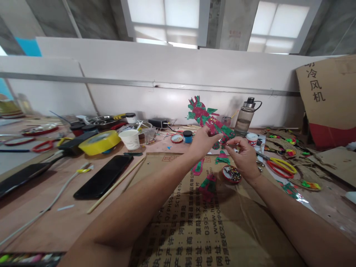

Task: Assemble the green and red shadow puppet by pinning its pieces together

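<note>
A pink and green painted cut-out figure (pixel 200 115), made of joined flat pieces with small metal fasteners, is raised above the cardboard. My left hand (pixel 204 141) is closed on its lower part, thumb pointing right. At the figure's lower right end, my right hand (pixel 242 155) pinches its edge; any small part between the fingertips is hidden. Beneath the hands lie loose painted pieces: a green one with pink edging (pixel 222 157), a long one (pixel 198 167) and a darker one (pixel 208 187). A round red-rimmed lid (pixel 231 174) full of small metal fasteners sits beside my right wrist.
A flattened cardboard sheet (pixel 172 230) covers the middle of the table. To the left are a black phone (pixel 103 177), a wooden stick (pixel 116 184), yellow tape (pixel 99 142) and a white cup (pixel 130 139). Scissors (pixel 282 167) and a water bottle (pixel 244 118) stand right.
</note>
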{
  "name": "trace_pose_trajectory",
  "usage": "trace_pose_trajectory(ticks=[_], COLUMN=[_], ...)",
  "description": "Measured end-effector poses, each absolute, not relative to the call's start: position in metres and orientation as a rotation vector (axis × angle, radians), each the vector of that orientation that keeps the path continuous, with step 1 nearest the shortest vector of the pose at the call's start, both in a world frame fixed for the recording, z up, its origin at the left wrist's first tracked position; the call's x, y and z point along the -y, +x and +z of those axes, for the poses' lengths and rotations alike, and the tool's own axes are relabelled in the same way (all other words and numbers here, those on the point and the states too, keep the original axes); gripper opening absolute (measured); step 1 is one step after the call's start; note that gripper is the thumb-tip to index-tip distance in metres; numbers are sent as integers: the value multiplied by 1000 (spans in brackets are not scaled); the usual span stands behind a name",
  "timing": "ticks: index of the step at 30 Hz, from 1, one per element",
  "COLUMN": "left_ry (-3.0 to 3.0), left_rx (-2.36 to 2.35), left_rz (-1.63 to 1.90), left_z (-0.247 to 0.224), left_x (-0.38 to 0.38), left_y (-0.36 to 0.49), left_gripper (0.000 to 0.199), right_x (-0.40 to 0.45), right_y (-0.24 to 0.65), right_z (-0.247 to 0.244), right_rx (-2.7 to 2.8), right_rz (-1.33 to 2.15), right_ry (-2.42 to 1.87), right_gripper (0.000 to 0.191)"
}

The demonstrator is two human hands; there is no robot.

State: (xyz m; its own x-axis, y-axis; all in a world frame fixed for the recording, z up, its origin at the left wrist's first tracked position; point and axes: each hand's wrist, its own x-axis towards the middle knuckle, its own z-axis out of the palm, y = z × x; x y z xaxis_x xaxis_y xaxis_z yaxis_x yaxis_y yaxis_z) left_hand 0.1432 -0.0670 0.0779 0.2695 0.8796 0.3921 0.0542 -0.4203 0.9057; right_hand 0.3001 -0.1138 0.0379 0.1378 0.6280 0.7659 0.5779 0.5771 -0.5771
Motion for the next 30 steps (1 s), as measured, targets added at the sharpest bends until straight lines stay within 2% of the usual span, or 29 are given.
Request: trace_pose_trajectory(ticks=[15,30], left_ry=[1726,1813], left_rx=[-880,-909], left_rz=[1277,1374], left_z=[86,90], left_x=[78,82], left_y=[143,143], left_gripper=[31,17], right_x=[118,123], right_y=[299,297], right_z=[41,42], right_rx=[1488,1544], right_rz=[-56,-164], right_ry=[-1087,-1073], right_gripper=[5,5])
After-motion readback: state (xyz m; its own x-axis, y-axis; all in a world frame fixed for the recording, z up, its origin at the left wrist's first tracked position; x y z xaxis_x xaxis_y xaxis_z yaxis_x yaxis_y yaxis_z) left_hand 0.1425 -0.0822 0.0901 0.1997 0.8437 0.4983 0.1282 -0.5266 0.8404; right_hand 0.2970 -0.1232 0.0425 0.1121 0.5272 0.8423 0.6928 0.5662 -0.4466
